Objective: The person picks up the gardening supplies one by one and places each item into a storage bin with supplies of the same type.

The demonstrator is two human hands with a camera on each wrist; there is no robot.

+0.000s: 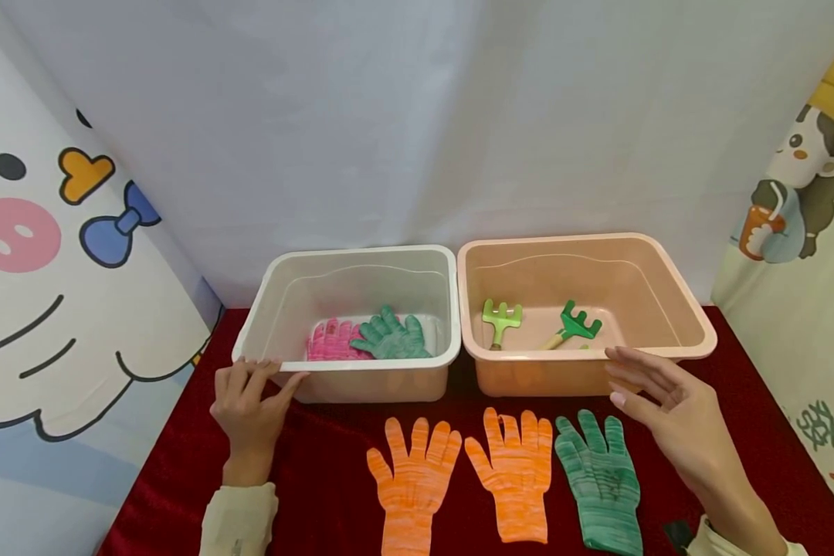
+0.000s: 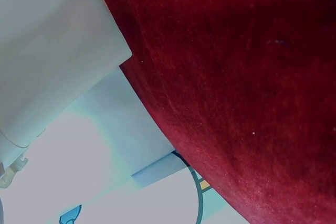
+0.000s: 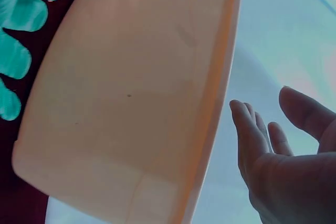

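Note:
My left hand (image 1: 252, 401) grips the front left corner of a white plastic bin (image 1: 371, 384), fingers bent over the rim and thumb along its front. In the left wrist view that hand is not visible. Inside the bin, a green glove (image 1: 392, 337) partly overlaps a pink glove (image 1: 333, 342). My right hand (image 1: 674, 417) is beside the front right rim of a peach plastic bin (image 1: 542, 377), fingers nearly straight, nothing held; whether the fingertips touch it I cannot tell. A light green toy rake (image 1: 502, 318) and a dark green toy rake (image 1: 578, 323) lie inside.
On the dark red cloth (image 1: 327, 471), in front of the bins, lie two orange gloves, one left (image 1: 417, 479) and one middle (image 1: 517, 471), then another green glove (image 1: 601, 479) at right. A pale curtain (image 1: 389, 116) hangs behind; printed cartoon panels flank both sides.

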